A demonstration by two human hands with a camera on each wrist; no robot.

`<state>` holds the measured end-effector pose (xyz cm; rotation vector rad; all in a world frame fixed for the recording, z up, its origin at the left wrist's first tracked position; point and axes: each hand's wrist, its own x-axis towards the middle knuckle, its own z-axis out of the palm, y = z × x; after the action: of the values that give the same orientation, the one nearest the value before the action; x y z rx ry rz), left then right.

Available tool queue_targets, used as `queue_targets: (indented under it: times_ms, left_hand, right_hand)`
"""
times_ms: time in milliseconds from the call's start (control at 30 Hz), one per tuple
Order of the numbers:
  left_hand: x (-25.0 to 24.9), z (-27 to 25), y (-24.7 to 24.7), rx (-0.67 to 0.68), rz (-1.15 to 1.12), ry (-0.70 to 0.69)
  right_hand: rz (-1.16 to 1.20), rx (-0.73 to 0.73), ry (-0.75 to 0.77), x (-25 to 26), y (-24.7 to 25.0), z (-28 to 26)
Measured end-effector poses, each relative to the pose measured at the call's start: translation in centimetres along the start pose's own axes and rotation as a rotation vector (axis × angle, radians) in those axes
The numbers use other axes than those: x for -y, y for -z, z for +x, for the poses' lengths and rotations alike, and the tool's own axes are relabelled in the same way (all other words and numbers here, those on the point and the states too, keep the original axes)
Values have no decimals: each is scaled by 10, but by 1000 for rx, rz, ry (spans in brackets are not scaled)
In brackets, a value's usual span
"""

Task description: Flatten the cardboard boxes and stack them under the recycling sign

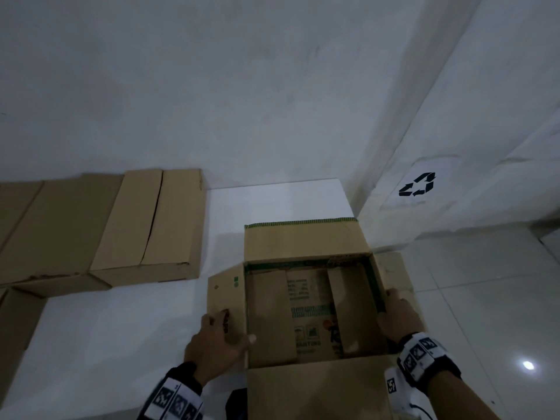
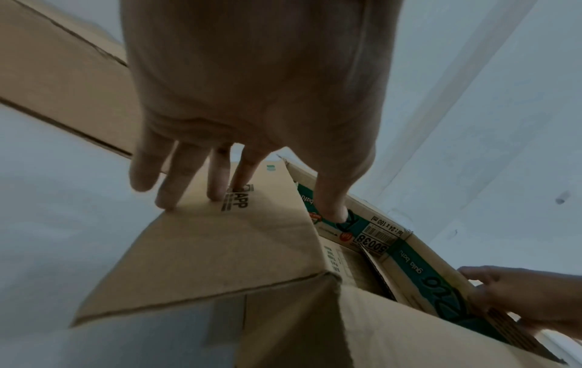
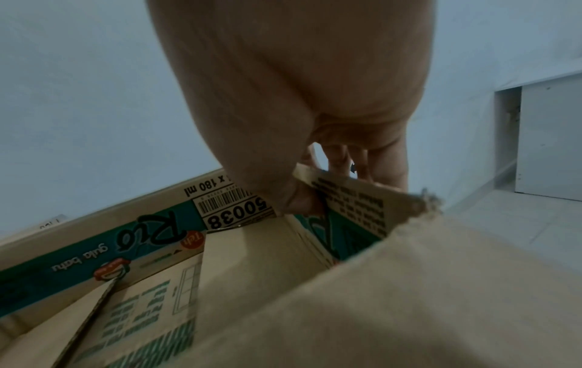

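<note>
So the open cardboard box [image 1: 309,304] sits on the white floor [image 1: 121,328] right in front of the person, near the corner, with the recycling sign [image 1: 417,184] on the wall up and to its right. From the head cam you get the whole layout: all four top flaps folded out, inner bottom flaps loose inside, and a row of other cardboard boxes [image 1: 100,231] lying well off to the left by the wall. Left hand [image 1: 216,344] is on the left flap, fingers spread over the top and thumb hooked on the inner edge. Left wrist cam adds what the head cam can't show: the fingertips [image 2: 217,194] land right by an "APP" print, and the thumb sits on the green printed inner wall near a barcode label. Right hand [image 1: 398,313] grips the right wall, and only the right wrist cam shows it's a pinch, thumb [image 3: 283,194] inside, fingers outside the rim.
</note>
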<state>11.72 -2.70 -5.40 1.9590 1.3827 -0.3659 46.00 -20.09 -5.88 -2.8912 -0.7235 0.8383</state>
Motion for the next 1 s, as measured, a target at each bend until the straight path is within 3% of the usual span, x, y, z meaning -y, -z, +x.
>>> queue_targets:
  times_ms: [267,433,533,633,800,900,1000]
  left_hand:
    - [-2,12,-10,0,-266,-227]
    - [-1,24,13,4,-58,-131]
    - [-9,39,42,-138,-58,-106]
    - [-21,75,59,-250,-81,-107]
    - [-63,105,69,-97,-234,-109]
    - [-78,110,65,-104,-339,-24]
    - [-81,114,58,-61,-237,76]
  right_hand:
    - [40,-51,55,6,-11,-2]
    - [113,-55,62,3,-14,-5]
    - [165,-79,59,-1,-17,-11]
    - [221,-206,92,-6,-24,-20]
    - [190,-345,192,-3,-25,-37]
    - [258,-211,304,16,-22,-50]
    - [289,2,362,35,-27,-56]
